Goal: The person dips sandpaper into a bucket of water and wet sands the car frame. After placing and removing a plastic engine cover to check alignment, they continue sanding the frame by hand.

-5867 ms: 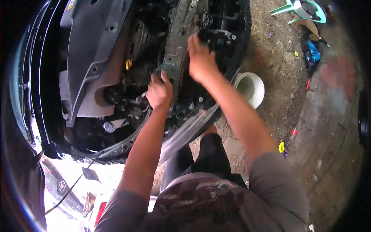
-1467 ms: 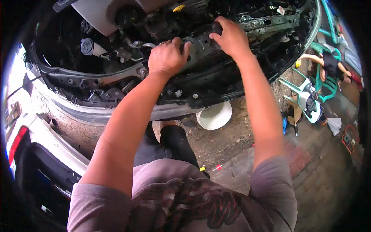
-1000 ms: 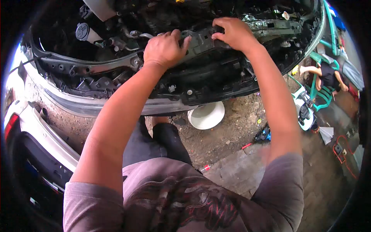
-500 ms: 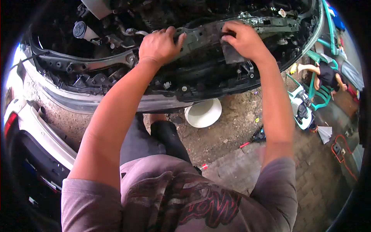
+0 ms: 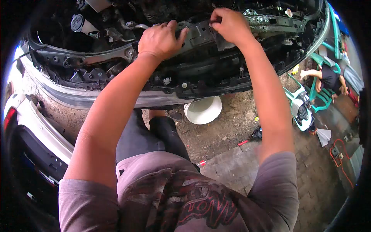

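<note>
My left hand [image 5: 160, 40] rests on the metal crossbar [image 5: 193, 38] at the front of an open engine bay, thumb spread away from the fingers. The fingertips are hidden beyond the bar's edge. Farther right along the same bar, my right hand [image 5: 230, 26] is closed with thumb and fingers pinched on a thin dark grey sheet [image 5: 224, 42]. The sheet hangs below the hand against the bar; its material is hard to make out.
A white-capped fluid reservoir [image 5: 78, 24] stands at the upper left of the engine bay. On the ground below is a white bucket [image 5: 203, 111]. A white car part [image 5: 40, 123] lies left. Another person [image 5: 329, 79] is at right, near green plastic chairs [image 5: 322, 98] and an orange cord [image 5: 345, 170].
My right hand has moved left and slightly up along the crossbar, taking the dark grey sheet with it. My left hand stays at about the same place on the bar.
</note>
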Tool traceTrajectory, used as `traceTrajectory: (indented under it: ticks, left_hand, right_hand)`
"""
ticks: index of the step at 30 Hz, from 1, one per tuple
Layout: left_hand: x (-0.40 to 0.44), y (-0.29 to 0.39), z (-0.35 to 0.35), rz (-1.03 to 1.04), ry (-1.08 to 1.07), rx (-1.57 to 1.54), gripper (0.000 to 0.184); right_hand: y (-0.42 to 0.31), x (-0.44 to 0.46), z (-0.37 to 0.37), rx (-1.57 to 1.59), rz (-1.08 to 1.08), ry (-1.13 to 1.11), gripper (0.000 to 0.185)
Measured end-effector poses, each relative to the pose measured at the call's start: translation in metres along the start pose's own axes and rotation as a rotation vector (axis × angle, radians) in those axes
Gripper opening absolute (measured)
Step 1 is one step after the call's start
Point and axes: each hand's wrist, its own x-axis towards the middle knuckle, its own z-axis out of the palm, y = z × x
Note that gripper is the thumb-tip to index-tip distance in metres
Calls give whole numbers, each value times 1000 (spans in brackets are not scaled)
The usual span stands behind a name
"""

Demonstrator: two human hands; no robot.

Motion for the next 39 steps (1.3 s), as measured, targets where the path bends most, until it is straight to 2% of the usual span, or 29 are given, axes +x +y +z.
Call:
traceTrajectory:
  ticks: [2, 5, 9, 11, 13, 15, 18, 26, 30, 31, 33, 35, 36, 37, 39]
  left_hand:
    - [-1, 0, 1, 11, 35, -6, 52]
    - [0, -4, 2, 17, 44, -15, 52]
    - [0, -2, 3, 15, 41, -4, 52]
    - [2, -3, 0, 9, 53, 15, 52]
    - [-3, 0, 4, 21, 21, 22, 52]
    - [0, -2, 4, 31, 39, 1, 53]
    - [-1, 2, -2, -2, 11, 16, 52]
    - [0, 1, -1, -3, 3, 9, 53]
    - [2, -2, -4, -15, -19, 6, 53]
    - [1, 0, -5, 9, -28, -1, 53]
    - [3, 2, -6, 11, 3, -9, 53]
    - [0, -1, -2, -12, 3, -26, 53]
    - [-2, -1, -2, -12, 0, -32, 53]
    - [-1, -2, -1, -2, 7, -24, 53]
    - [0, -1, 0, 12, 11, -29, 53]
  right_hand:
    - [-4, 5, 1, -26, 19, -54, 23]
    - [-7, 3, 5, 4, 8, 76, 24]
    - [-9, -6, 7, 11, 109, 33, 21]
    - [-13, -6, 6, 5, 87, 40, 20]
    - [-15, -7, 11, 37, 188, 98, 20]
    - [-15, 0, 12, 0, 184, 135, 21]
    - [-21, -13, 11, -28, 196, 72, 22]
    - [-31, -4, 12, 17, 310, 94, 22]
    - [-23, -19, 5, -19, 251, 14, 23]
    - [-24, -11, -3, -75, 263, 45, 21]
    - [-13, 4, -23, -106, 202, 369, 14]
    - [-31, 6, -83, -128, 247, 389, 32]
    - [-21, 2, -89, -304, 125, 466, 28]
    - [-19, 0, -87, -312, 125, 465, 28]
    - [-9, -18, -68, -622, -12, 624, 11]
